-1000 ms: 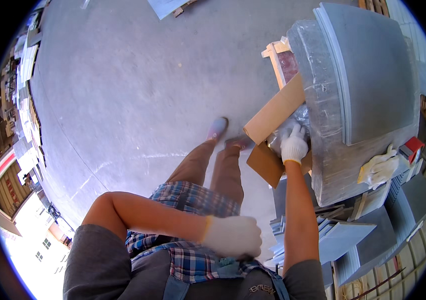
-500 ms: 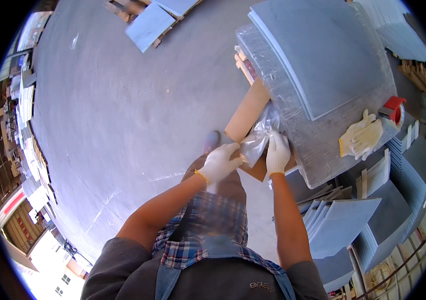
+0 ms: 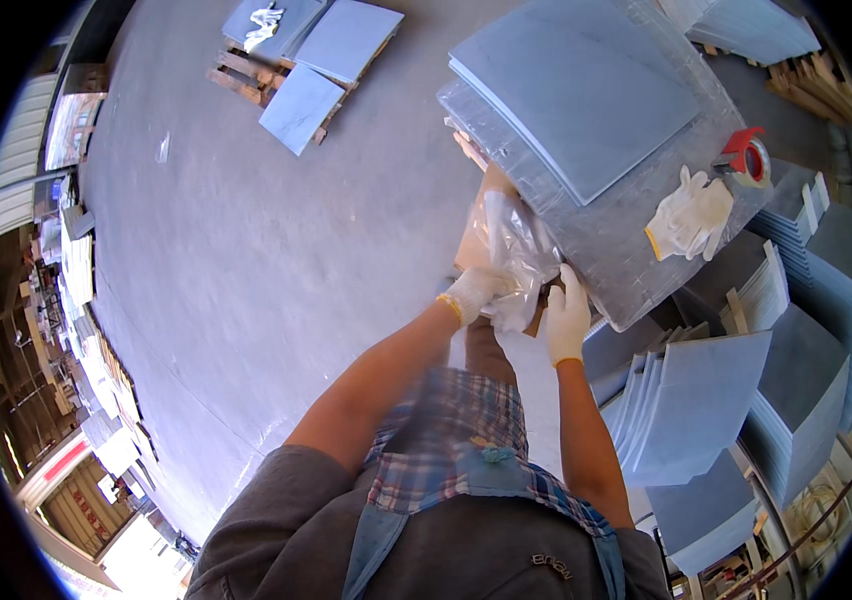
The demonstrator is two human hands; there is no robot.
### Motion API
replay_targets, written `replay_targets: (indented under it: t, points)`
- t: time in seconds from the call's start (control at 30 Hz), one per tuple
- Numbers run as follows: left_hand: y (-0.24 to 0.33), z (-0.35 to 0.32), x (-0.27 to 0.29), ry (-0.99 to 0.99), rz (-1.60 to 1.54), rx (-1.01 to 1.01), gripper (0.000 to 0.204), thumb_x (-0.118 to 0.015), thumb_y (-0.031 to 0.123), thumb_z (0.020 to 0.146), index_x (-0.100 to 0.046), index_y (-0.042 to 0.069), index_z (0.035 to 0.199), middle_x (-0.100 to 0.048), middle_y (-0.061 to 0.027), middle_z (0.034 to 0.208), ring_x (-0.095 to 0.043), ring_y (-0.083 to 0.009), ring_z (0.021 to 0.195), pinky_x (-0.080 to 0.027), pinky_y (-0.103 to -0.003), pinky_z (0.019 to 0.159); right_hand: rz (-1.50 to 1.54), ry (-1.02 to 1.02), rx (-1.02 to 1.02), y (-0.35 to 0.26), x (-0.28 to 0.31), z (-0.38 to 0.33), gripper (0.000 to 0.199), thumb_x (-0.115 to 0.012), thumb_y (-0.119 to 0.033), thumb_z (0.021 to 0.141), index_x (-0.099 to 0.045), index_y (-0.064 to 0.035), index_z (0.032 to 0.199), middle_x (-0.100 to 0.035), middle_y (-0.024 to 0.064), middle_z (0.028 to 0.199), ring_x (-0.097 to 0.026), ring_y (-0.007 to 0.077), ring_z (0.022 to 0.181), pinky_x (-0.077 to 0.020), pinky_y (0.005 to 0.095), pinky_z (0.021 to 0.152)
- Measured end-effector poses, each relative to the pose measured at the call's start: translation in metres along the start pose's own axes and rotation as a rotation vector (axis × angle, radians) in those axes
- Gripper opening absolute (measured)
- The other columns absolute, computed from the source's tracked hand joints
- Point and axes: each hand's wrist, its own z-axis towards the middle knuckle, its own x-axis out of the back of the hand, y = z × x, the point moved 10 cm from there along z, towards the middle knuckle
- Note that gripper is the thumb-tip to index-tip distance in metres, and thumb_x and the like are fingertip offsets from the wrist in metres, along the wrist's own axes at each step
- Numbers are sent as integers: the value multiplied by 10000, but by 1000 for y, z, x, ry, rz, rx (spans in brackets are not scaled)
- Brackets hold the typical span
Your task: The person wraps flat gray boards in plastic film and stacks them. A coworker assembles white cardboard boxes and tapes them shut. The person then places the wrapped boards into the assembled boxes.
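Note:
A crumpled clear plastic film (image 3: 518, 245) hangs beside the work table (image 3: 636, 275), in front of a brown cardboard roll (image 3: 473, 246). My left hand (image 3: 479, 292), in a white knit glove, is closed on the lower left of the film. My right hand (image 3: 568, 320), gloved the same way, is next to the film's right side at the table's near edge. Its fingers are stretched out, with the thumb a little apart. Grey slabs (image 3: 576, 95) lie stacked on the film-covered table top. The film hides part of the roll.
A pair of white gloves (image 3: 691, 215) and a red tape dispenser (image 3: 744, 155) lie on the table's right side. Grey slabs (image 3: 691, 405) lean in rows at the right. More slabs (image 3: 348, 40) rest on a wooden pallet (image 3: 246, 75) at the far left, on the concrete floor.
The film has spread up over the cardboard roll. My left hand has moved right and up onto the film; my right hand's fingers have straightened. The whole view has shifted.

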Motion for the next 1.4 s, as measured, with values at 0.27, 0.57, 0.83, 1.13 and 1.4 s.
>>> replay_targets:
  t: [0.27,0.57,0.83,1.13,1.4]
  points:
    - [18,-3,-19,117,-183,-34,219,-717,82,887,-737,-35,1071,-729,-88,976,-680,-162,854,-552,-307,748,-84,-278,10,-34,-10,-11,443,-754,-347,839,-651,-53,1154,-635,133,1033,-612,285,933,-488,390,858]
    - [-16,48,17,208,521,-161,307,-750,281,860,-772,35,1042,-761,-133,965,-721,-213,856,-563,-343,777,-5,-161,-97,18,8,-5,283,-565,-255,964,-693,-18,1050,-702,185,1056,-652,367,1001,-489,425,881]
    - [9,47,22,332,595,-77,430,-708,294,865,-694,53,1222,-724,-168,1143,-714,-272,1024,-554,-381,895,602,70,-490,51,69,-33,237,-587,-206,1006,-689,-37,1138,-641,8,827,-559,51,642,-438,217,544]
    - [134,-7,-49,235,1084,-286,414,-612,415,904,-667,91,1156,-699,-192,1041,-671,-361,1021,-514,-463,902,444,266,-439,-17,138,-46,222,-572,-212,1012,-658,-41,1124,-655,17,902,-614,91,739,-503,257,638]
    - [175,-30,-130,-471,1168,-891,266,-632,317,845,-760,103,936,-718,-161,905,-701,-345,883,-537,-472,768,-54,222,-151,-84,91,-39,241,-655,-234,942,-695,-59,1102,-726,114,1029,-691,279,869,-530,384,811]
